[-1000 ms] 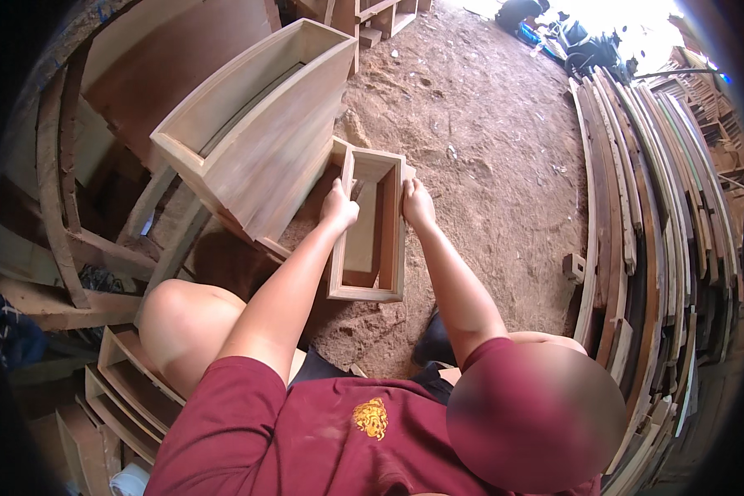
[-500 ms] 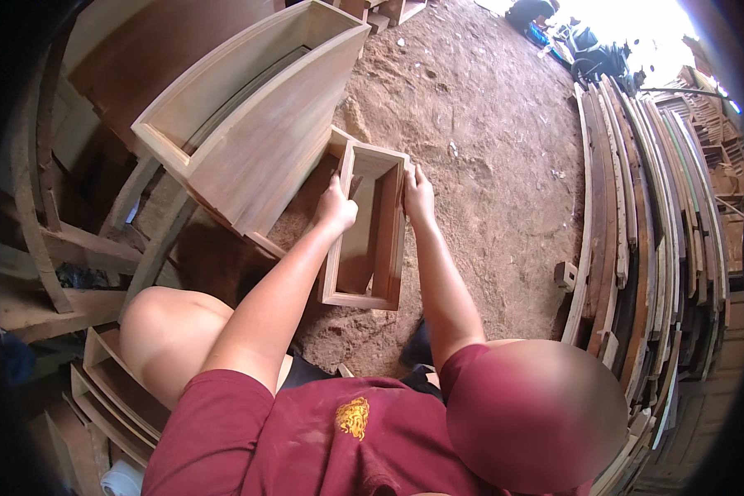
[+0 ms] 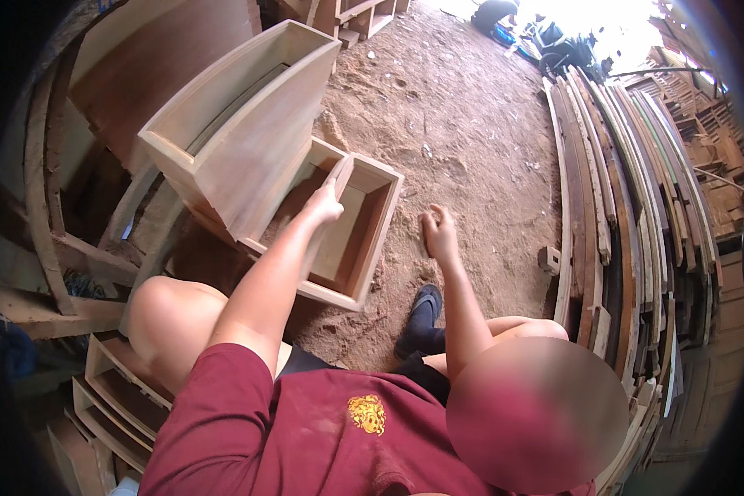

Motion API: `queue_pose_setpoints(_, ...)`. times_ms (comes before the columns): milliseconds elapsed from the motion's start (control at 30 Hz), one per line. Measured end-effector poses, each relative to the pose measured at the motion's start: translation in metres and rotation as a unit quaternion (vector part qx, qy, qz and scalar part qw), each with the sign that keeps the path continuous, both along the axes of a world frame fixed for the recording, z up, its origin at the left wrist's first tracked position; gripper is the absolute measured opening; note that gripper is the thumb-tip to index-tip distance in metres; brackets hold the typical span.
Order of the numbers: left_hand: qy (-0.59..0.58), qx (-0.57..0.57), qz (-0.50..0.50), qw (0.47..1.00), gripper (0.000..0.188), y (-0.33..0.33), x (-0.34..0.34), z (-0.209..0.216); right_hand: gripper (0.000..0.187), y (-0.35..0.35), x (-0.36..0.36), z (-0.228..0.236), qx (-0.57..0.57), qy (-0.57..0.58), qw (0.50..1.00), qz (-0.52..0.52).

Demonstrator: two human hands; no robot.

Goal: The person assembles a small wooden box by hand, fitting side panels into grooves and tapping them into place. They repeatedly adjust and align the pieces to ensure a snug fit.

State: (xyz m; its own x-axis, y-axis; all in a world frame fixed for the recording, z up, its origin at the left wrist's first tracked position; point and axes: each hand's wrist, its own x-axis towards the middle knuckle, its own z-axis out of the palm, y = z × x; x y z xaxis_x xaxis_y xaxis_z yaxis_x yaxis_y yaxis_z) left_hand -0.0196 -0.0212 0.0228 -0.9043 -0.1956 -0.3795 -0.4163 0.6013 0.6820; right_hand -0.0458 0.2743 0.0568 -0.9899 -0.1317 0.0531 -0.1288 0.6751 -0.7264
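An open wooden drawer (image 3: 375, 242) sits at a slant in front of me, its inside facing up. My left hand (image 3: 324, 206) is closed round the top edge of its left wall. Off to the right of the drawer, my right hand (image 3: 440, 233) is held over the dirt floor, touching nothing. Its fingers are loosely bent and apart, with nothing seen in them. Against the drawer's left side is a second wooden box (image 3: 321, 150), partly covered by my left arm. A taller wooden drawer (image 3: 252, 136), open at the top, stands on end just left of that.
Long boards (image 3: 587, 207) are stacked along the right. A small wooden block (image 3: 549, 260) lies beside them on the dirt floor (image 3: 471, 140). Wooden frames (image 3: 37, 174) crowd the left, and stacked drawers (image 3: 120, 376) stand by my left knee. My shod foot (image 3: 422, 322) is below my right hand.
My right hand has let go of the drawer's right side and moved right and down. The drawer has tilted, its left wall still in my left hand. The view has shifted slightly.
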Motion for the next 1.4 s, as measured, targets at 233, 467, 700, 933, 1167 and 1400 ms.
queue_pose_setpoints(233,-0.028,-0.013,-0.283,0.959,0.086,0.002,-0.004,0.017,0.028,0.040,-0.011,0.001,-0.136,-0.076,0.988,-0.003)
queue_pose_setpoints(467,-0.015,-0.223,-0.246,0.943,0.035,0.037,0.005,0.028,0.025,0.054,0.036,-0.061,-0.199,-0.059,0.978,0.011)
queue_pose_setpoints(700,0.047,-0.266,-0.195,0.943,0.024,0.041,0.013,0.015,0.027,0.011,0.060,-0.059,-0.128,-0.121,0.984,0.000)
queue_pose_setpoints(933,0.064,-0.259,-0.196,0.944,0.023,0.044,0.014,0.024,0.048,-0.030,-0.018,-0.053,-0.061,-0.108,0.992,0.035)
queue_pose_setpoints(1167,0.043,-0.254,-0.186,0.948,0.024,0.037,0.016,0.021,0.053,-0.009,0.014,-0.073,-0.089,-0.109,0.989,0.047)
queue_pose_setpoints(1400,0.055,-0.241,-0.185,0.951,0.025,0.041,0.014,0.023,0.051,-0.019,-0.003,-0.064,-0.053,-0.083,0.994,0.048)
